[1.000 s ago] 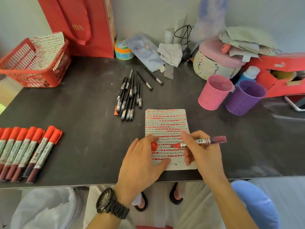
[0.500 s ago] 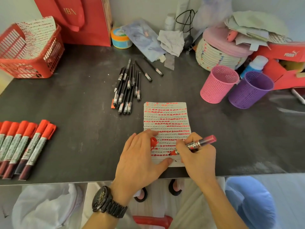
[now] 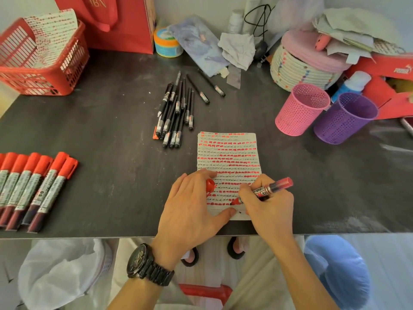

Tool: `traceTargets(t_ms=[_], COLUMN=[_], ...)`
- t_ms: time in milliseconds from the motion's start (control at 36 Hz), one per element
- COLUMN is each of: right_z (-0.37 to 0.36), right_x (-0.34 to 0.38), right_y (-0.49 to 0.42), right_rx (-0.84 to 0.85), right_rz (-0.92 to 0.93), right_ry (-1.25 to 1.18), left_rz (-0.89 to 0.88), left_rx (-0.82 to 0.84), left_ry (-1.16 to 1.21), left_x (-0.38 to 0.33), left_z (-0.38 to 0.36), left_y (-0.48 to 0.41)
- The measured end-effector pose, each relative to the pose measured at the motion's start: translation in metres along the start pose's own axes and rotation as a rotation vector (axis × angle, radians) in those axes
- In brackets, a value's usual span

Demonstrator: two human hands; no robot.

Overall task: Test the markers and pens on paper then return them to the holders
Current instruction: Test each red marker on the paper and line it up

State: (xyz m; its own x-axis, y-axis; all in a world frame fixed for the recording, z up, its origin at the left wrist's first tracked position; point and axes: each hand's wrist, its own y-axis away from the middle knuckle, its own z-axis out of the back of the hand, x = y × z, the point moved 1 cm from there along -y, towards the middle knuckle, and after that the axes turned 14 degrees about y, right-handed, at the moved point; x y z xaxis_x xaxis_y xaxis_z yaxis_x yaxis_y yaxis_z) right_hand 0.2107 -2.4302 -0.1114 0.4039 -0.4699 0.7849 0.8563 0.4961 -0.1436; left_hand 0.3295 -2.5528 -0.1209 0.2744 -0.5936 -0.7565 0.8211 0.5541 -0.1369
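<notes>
A sheet of paper [image 3: 230, 153], covered in rows of red dashes and black scribbles, lies near the table's front edge. My right hand [image 3: 271, 208] grips an uncapped red marker [image 3: 266, 191] with its tip touching the paper's lower part. My left hand [image 3: 190, 206] rests on the paper's lower left corner and holds the marker's red cap [image 3: 210, 184] under its fingers. Several capped red markers [image 3: 33, 189] lie in a row at the left. A pile of black pens [image 3: 176, 110] lies behind the paper. A pink holder [image 3: 300, 110] and a purple holder [image 3: 345, 119] stand at the right.
A red basket [image 3: 40, 70] holding marked paper sits at the back left beside a red bag [image 3: 116, 21]. A tape roll [image 3: 166, 44], a woven basket [image 3: 304, 63], crumpled papers and a red box [image 3: 388, 86] crowd the back right.
My right hand has lowered the marker from above the paper until its tip touches the lower rows. My left hand stays on the paper with the cap.
</notes>
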Motion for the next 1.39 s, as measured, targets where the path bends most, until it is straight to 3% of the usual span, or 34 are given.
traceTargets(t_ms=[1389], right_z=[-0.0004], right_x=[-0.0008], right_y=[0.0004], right_rx=[0.01], right_rz=[-0.052], right_ry=[0.034], left_rz=[-0.022], left_rx=[-0.02], left_ry=[0.025], left_x=[0.0008], left_z=[-0.0005], left_y=[0.0007])
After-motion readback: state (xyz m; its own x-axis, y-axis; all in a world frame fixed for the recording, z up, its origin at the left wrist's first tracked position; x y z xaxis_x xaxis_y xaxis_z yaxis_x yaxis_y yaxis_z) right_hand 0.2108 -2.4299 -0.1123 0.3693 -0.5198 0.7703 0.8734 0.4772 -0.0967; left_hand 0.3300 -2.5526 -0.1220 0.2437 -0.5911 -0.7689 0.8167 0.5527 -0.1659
